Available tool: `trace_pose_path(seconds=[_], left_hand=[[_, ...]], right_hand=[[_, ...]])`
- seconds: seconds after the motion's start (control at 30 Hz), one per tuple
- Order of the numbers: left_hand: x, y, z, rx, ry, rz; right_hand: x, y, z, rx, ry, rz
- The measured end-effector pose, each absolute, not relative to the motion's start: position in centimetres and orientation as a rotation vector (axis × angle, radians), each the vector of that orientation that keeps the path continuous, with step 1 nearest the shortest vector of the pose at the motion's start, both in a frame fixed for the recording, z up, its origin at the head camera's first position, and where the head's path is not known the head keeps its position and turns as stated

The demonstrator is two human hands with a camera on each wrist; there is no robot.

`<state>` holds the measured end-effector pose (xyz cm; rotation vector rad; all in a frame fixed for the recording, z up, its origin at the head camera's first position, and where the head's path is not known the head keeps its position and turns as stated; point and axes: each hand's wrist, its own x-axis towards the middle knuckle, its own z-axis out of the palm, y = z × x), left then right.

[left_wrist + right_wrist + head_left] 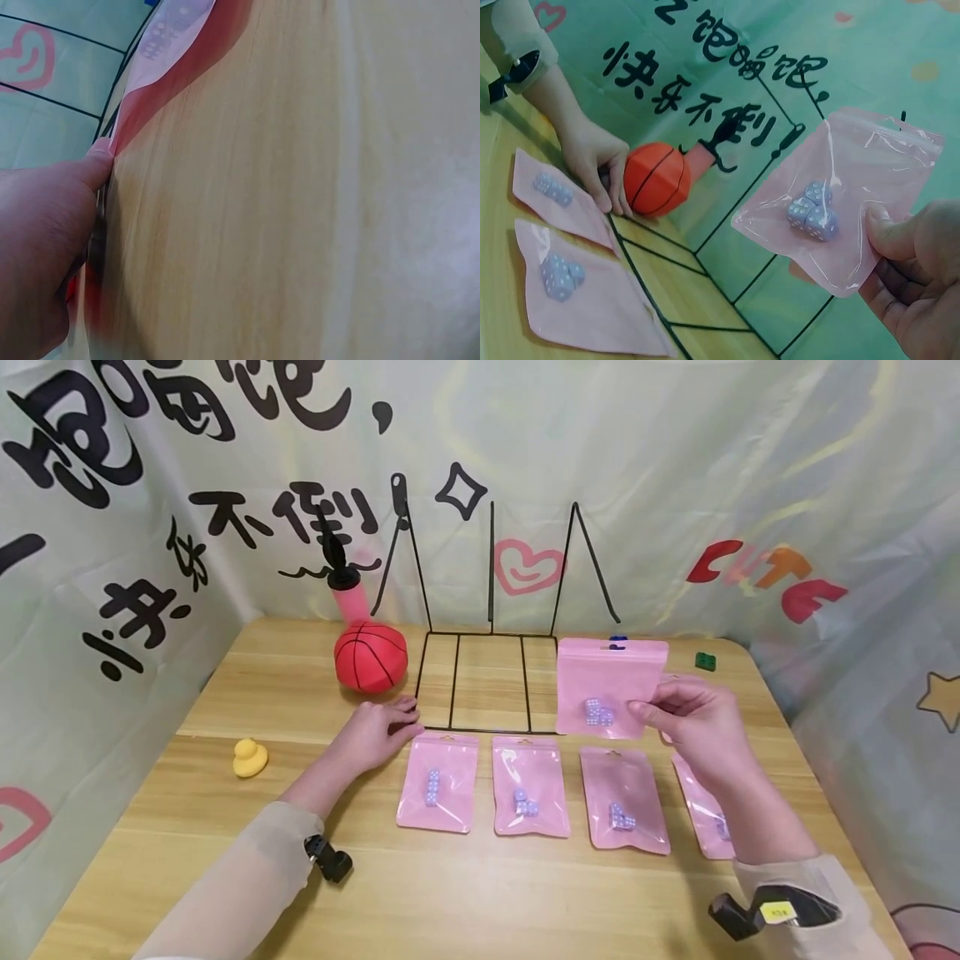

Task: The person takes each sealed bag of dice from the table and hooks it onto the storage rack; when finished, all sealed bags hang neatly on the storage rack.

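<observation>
My right hand [701,718] pinches a pink zip bag [611,672] by its right edge, thumb in front. Light purple dice [814,210] show through the bag, which is raised upright beside the black wire rack [489,729]. At the rack's front left corner, my left hand [375,731] pinches the wire between thumb and fingers. Just below those fingertips lies a zip bag [450,752]. More dice bags lie in a row before the rack: one in the middle [531,760], one to its right [618,768], and another [697,789] partly hidden by my right forearm.
A red basketball-patterned ball [371,657] stands left of the rack, with a pink and black pump [348,597] behind it. A yellow rubber duck [250,758] sits at the left. At the back right is a green toy brick [705,661]. A printed curtain [645,468] hangs behind the table.
</observation>
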<state>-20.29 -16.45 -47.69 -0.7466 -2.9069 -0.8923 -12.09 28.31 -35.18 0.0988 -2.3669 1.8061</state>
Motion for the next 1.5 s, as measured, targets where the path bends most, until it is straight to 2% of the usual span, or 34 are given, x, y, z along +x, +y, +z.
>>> trace_pose_path(seconds=[0.27, 0.67, 1.07, 1.5], left_hand=[[-20.1, -16.6, -47.8, -0.761, -2.887, -0.886], [-20.1, -16.6, -48.0, -0.773, -2.876, -0.886], [-20.3, -16.5, -47.9, -0.776, -2.873, -0.866], [-20.3, -16.6, -48.0, -0.772, -2.886, -0.863]], right_hand=[[-11.8, 27.8, -33.8, 0.220, -2.265, 1.885], [-12.5, 27.6, -33.3, 0.121, -2.371, 1.757], [-13.7, 27.5, -33.7, 0.179, -2.201, 1.969], [-15.0, 27.4, -34.2, 0.148, -2.226, 1.957]])
